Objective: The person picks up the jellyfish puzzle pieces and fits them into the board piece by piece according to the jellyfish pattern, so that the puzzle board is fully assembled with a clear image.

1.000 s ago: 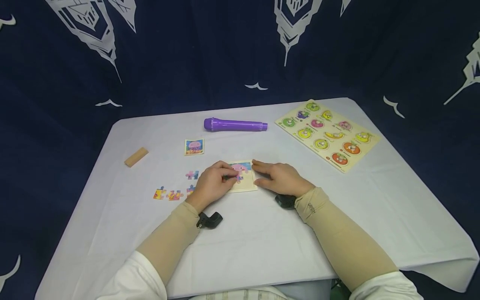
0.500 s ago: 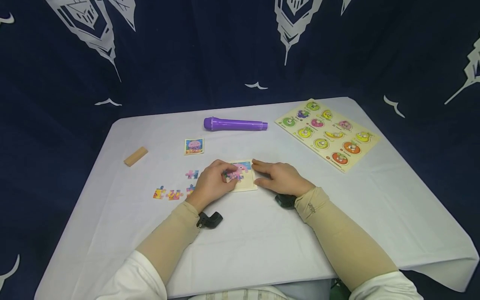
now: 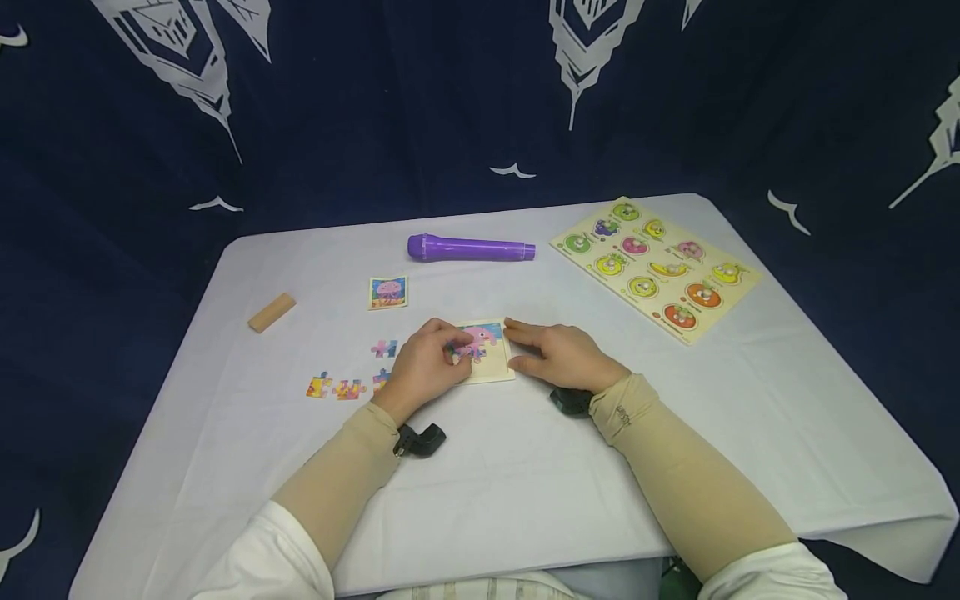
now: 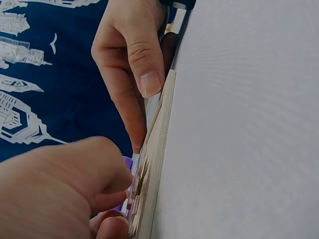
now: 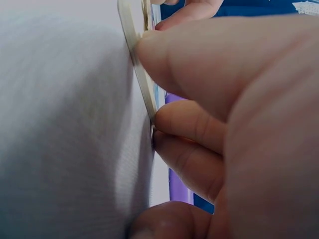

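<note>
A small jigsaw puzzle board (image 3: 498,367) with a pink character and blue sky on it lies between both hands. My left hand (image 3: 427,362) is over its left side, thumb and index finger curled about a pink puzzle piece (image 3: 462,350). Seen from the left wrist, pieces (image 4: 141,179) stand slightly raised from the board there. My right hand (image 3: 562,354) touches the board's right edge, thumb and fingers nearly straight and spread along it. Left of the left hand lie several loose puzzle pieces (image 3: 349,390), one partly hidden by that hand.
Behind the board lie a purple toy microphone (image 3: 472,250) and a small square picture (image 3: 388,293). A wooden block (image 3: 272,313) is at the left. A fruit puzzle board (image 3: 660,267) occupies the back right of the white-covered table (image 3: 525,500).
My left thumb and index finger, close together a second ago, have spread apart and drawn slightly left, showing more of the pink picture. The right hand stays at the board's edge.
</note>
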A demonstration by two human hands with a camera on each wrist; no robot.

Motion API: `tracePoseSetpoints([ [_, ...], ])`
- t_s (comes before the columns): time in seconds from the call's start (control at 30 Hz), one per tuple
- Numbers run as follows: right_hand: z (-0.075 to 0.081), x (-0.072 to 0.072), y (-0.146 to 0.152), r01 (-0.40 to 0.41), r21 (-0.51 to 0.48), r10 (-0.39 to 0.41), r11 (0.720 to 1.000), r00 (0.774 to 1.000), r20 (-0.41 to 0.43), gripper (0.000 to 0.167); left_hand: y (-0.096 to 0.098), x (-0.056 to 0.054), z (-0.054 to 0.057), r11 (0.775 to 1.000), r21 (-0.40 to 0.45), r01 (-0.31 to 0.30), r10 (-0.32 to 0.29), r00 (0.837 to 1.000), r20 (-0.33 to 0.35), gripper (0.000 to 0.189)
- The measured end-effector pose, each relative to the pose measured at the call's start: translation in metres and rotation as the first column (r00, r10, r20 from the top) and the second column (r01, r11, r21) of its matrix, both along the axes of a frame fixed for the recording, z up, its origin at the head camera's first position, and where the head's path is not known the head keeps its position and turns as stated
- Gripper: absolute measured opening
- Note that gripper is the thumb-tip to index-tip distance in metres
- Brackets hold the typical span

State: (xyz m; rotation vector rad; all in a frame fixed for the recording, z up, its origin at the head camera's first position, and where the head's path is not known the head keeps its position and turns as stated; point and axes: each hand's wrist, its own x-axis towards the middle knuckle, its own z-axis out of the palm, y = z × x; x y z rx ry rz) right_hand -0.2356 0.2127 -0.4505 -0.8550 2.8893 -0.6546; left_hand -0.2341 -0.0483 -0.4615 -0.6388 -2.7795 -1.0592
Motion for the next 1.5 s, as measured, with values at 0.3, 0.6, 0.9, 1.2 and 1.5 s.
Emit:
tracePoseSetpoints([
  [0.3,-0.0013,-0.0001,0.0014,0.006,-0.009,-0.006,1.000,1.000,0.010,0.059,0.0010,-0.0011,-0.0014,1.000,-0.020,0.000,0.000,1.000,-0.002,0.026],
  [0.6,0.0003,0.0007,0.0011,0.008,-0.011,-0.008,1.000,1.000,0.017,0.059,0.0027,-0.0013,-0.0016,0.995,-0.102,0.012,-0.015,1.000,-0.025,0.052],
  [0.9,-0.0013,-0.0005,0.0016,-0.001,-0.018,0.001,1.000,1.000,0.019,0.059,0.0038,0.0013,-0.0007,0.989,-0.147,0.023,-0.030,0.999,-0.041,0.042],
  [1.2,-0.0001,-0.0006,0.0003,0.003,-0.013,-0.003,1.000,1.000,0.020,0.059,0.0030,0.0006,-0.0006,0.992,-0.126,0.022,-0.026,0.999,-0.031,0.037],
  [1.5,0.0004,-0.0003,-0.0006,0.006,-0.003,-0.006,1.000,1.000,0.021,0.058,0.0071,0.0006,-0.0001,0.988,-0.154,-0.025,0.024,1.000,-0.010,0.046],
])
